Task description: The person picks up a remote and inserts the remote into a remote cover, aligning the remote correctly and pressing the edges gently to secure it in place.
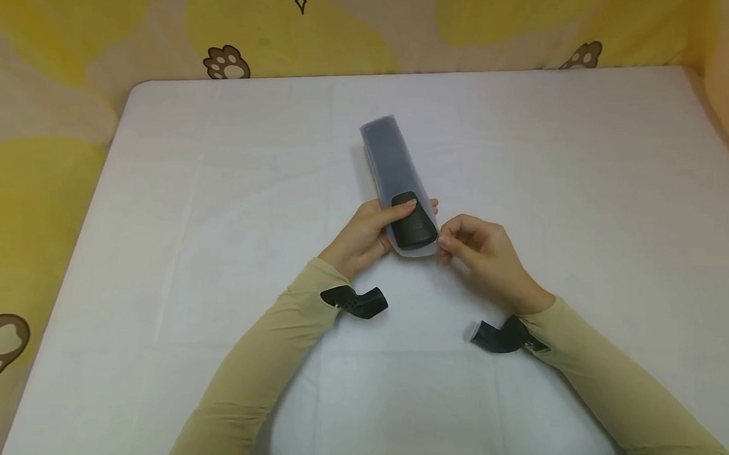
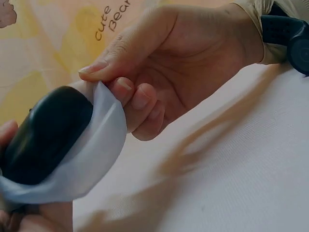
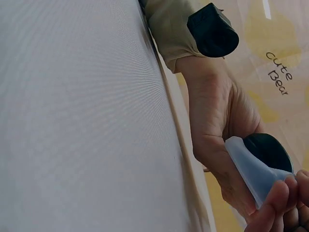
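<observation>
Over the middle of a white table (image 1: 251, 183), the left hand (image 1: 362, 236) grips a long translucent cover (image 1: 393, 158) with a dark piece (image 1: 415, 233) showing at its near end, thumb laid on that piece. The right hand (image 1: 487, 255) pinches the cover's near right edge between thumb and fingers. Patterned yellow cloth (image 1: 287, 30) borders the table.

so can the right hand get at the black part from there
Likely yes: the right hand is close beside the black part, much of which lies bare. That hand pinches the cover's edge, though, and the left hand has its thumb on the black part.
</observation>
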Action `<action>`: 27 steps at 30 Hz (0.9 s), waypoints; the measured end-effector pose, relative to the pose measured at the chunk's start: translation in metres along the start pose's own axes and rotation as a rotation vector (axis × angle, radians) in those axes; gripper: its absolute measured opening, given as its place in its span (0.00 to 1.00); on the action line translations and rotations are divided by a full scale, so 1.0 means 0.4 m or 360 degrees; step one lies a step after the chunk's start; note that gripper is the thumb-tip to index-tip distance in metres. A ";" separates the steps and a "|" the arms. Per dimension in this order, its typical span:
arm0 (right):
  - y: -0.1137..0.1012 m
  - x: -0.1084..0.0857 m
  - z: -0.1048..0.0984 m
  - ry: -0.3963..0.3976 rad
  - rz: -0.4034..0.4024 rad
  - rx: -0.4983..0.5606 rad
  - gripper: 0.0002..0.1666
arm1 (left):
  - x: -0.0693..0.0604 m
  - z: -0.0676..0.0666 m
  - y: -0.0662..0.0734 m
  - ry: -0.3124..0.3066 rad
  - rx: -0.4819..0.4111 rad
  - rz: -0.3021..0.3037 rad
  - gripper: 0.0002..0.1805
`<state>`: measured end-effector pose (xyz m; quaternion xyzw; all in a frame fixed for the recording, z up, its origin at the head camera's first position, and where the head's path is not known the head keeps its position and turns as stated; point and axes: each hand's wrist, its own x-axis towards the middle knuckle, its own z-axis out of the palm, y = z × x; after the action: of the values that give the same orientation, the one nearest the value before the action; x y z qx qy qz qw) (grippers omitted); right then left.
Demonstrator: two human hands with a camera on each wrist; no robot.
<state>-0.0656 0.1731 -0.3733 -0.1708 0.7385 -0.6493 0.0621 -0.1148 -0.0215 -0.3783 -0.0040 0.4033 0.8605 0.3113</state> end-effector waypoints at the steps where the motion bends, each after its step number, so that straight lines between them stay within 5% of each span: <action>1: -0.002 0.000 0.001 -0.0014 -0.0007 -0.0003 0.03 | 0.001 0.001 0.000 0.0010 0.0014 0.0004 0.20; 16: -0.014 0.012 -0.009 0.0034 0.0126 -0.0163 0.03 | -0.004 0.003 0.018 0.0035 0.0342 -0.0001 0.23; 27: -0.024 0.105 -0.033 0.0069 0.0385 -0.0046 0.19 | -0.007 -0.012 0.017 0.0078 0.0982 -0.0051 0.27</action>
<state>-0.1072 0.1706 -0.3566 -0.0671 0.7643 -0.6298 0.1214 -0.1173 -0.0296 -0.3759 0.0636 0.6528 0.6920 0.3015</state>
